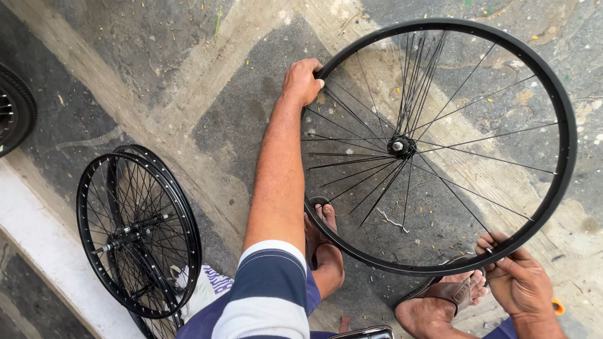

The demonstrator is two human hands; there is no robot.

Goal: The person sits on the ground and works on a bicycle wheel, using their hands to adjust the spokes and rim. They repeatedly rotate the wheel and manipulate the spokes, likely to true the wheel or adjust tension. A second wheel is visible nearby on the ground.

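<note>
Far left edge: one tyred wheel (pixel 14 110), cut by the frame, only an arc showing. Just right of it, two black spoked wheels (pixel 139 232) leaning together beside a pale concrete kerb (pixel 44 245), hubs and axle visible, a white cloth with blue print (pixel 204 285) at their base. Open cracked pavement (pixel 157 69) between that pair and the arm, plenty of bare ground toward the top left.

Centre: left hand (pixel 302 81) at the end of a striped navy-and-white sleeve (pixel 271 289), fingers curled tight over the upper-left arc of one bare black rim (pixel 502 41). Rim lies tilted over the ground (no tyre on it), hub (pixel 400 147) near the middle, spokes only partly laced, bunched toward the top and left, lower right sparse. One loose metal spoke bit (pixel 392 221) on the ground inside the rim.

Two feet in brown sandals: one (pixel 323 248) under the rim's lower-left arc, the other (pixel 443 301) just beneath its bottom edge.

Bottom right: right hand (pixel 518 279) pinched narrow at the rim's lower edge, fingertips closed on a small spoke fitting (too small to tell more). Orange object (pixel 558 307) peeking behind that hand, mostly hidden. Bare pavement right of the rim, frame edge close.
</note>
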